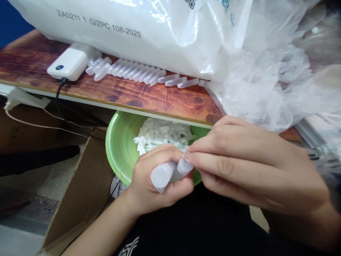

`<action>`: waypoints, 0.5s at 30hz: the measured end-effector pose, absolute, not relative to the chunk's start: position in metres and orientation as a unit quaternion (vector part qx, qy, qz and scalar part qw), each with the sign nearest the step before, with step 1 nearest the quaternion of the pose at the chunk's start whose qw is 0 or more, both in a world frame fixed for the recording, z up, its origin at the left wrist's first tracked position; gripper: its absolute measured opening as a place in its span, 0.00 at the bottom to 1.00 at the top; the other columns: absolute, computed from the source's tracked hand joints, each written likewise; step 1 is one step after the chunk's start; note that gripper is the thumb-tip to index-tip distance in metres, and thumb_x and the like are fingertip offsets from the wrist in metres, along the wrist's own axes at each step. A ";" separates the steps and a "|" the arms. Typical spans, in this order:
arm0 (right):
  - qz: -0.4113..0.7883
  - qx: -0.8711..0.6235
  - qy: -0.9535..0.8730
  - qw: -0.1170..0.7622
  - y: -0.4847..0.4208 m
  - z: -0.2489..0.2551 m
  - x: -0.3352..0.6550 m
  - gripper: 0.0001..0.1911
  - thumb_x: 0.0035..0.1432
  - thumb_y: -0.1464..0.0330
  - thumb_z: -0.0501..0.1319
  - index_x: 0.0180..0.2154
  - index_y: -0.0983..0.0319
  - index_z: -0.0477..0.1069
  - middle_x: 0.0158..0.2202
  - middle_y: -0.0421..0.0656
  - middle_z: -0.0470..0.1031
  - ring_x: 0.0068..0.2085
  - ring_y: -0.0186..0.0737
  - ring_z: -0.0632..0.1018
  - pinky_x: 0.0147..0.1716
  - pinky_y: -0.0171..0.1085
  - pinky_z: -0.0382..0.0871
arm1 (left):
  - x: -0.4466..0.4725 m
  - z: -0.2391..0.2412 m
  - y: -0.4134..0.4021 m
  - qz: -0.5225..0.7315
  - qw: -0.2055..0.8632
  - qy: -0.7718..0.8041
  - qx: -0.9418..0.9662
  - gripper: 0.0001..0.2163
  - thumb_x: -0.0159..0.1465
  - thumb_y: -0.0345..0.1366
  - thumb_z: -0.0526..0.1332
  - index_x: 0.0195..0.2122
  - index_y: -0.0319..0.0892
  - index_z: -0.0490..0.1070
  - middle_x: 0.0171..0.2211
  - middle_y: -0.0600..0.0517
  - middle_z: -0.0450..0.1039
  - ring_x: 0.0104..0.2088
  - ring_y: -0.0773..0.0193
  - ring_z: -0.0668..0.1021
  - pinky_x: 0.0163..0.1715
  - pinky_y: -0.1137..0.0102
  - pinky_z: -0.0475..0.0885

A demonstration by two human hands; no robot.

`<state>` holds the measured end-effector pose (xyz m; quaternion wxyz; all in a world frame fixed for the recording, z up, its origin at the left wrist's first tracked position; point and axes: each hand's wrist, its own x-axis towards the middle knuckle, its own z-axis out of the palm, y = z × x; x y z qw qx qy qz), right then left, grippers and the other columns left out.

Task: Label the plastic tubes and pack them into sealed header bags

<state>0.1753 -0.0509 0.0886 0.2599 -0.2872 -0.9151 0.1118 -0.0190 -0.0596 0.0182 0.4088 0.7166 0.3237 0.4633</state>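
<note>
My left hand [162, 177] is closed around a few translucent white plastic tubes, with their ends facing me. One wider round end [161, 175] shows on the left, and a narrower tube [184, 167] lies at the fingertips. From the right, my right hand [250, 163] pinches that narrower tube's end, its fingertips meeting my left hand's. Whatever else is inside my left fist is hidden. Below both hands sits a green basin [114, 153] holding many small white plastic pieces [165, 131].
A row of small translucent plastic pieces [141, 72] lies along the wooden table [128, 96], by a white power bank [71, 62] with a black cable. Behind stands a printed white plastic bag [149, 32]; crumpled clear plastic [266, 85] is at right. An open cardboard box [77, 192] stands lower left.
</note>
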 end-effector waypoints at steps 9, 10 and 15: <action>0.146 -0.262 -0.904 0.303 -0.053 0.074 0.173 0.09 0.56 0.72 0.63 0.41 0.65 0.74 0.38 0.45 0.78 0.37 0.38 0.76 0.36 0.41 0.72 | -0.021 0.016 -0.059 0.456 0.444 0.313 0.705 0.09 0.51 0.27 0.67 0.33 0.45 0.72 0.27 0.51 0.75 0.27 0.61 0.77 0.30 0.65 0.73; 0.148 -0.264 -0.901 0.312 -0.054 0.072 0.172 0.09 0.57 0.72 0.63 0.41 0.66 0.74 0.38 0.45 0.78 0.37 0.37 0.76 0.35 0.40 0.72 | -0.022 0.016 -0.059 0.459 0.441 0.310 0.706 0.09 0.51 0.29 0.68 0.33 0.45 0.72 0.27 0.51 0.75 0.28 0.61 0.77 0.30 0.65 0.73; 0.165 -0.276 -0.869 0.375 -0.059 0.060 0.165 0.10 0.57 0.77 0.61 0.42 0.67 0.75 0.42 0.46 0.79 0.37 0.35 0.77 0.35 0.37 0.73 | -0.021 0.016 -0.057 0.476 0.418 0.290 0.717 0.10 0.51 0.28 0.67 0.32 0.46 0.71 0.24 0.52 0.73 0.25 0.62 0.74 0.28 0.64 0.73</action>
